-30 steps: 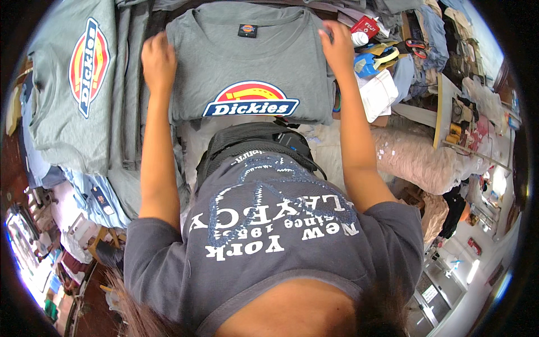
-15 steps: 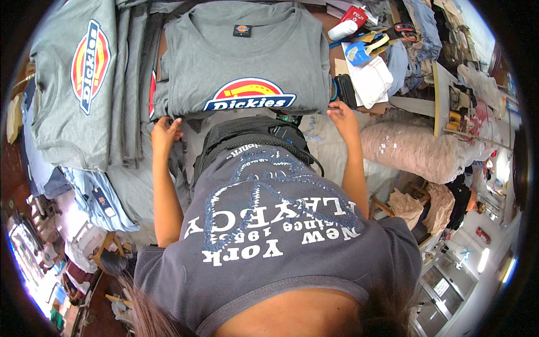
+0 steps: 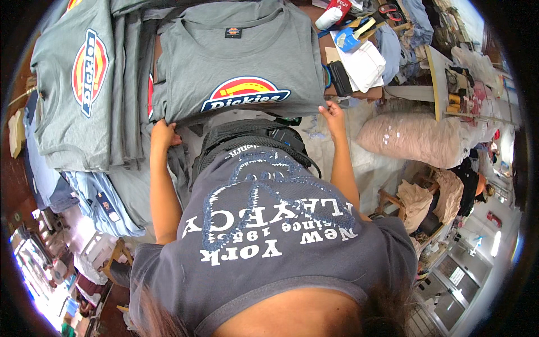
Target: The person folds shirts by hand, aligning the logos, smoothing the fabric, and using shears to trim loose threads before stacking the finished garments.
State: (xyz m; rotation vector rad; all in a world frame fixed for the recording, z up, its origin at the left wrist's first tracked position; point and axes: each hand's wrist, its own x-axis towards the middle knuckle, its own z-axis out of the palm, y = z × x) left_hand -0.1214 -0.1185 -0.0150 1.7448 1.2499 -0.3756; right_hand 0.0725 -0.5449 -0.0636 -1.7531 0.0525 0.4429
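A grey T-shirt (image 3: 241, 62) with a red, yellow and dark blue logo lies folded in front of me, collar away from me. My left hand (image 3: 164, 135) pinches its near left corner, fingers curled in. At the near right corner my right hand (image 3: 334, 119) grips the hem between thumb and fingers. Between my hands the near edge hangs a little slack over the table's edge. To the left is a pile of matching grey T-shirts (image 3: 56, 118), whose folded layers come close to my left hand.
Light blue garments (image 3: 101, 205) hang below the pile. Right of the shirt are a black case (image 3: 340, 78), white papers (image 3: 365, 64), a blue-handled tool (image 3: 349, 38) and a red-and-white container (image 3: 332, 17). A plump pinkish sack (image 3: 410, 140) lies to my right.
The shirt's right side and my right hand have shifted slightly left. Its near edge now sags more between my hands. Both hands keep their grip.
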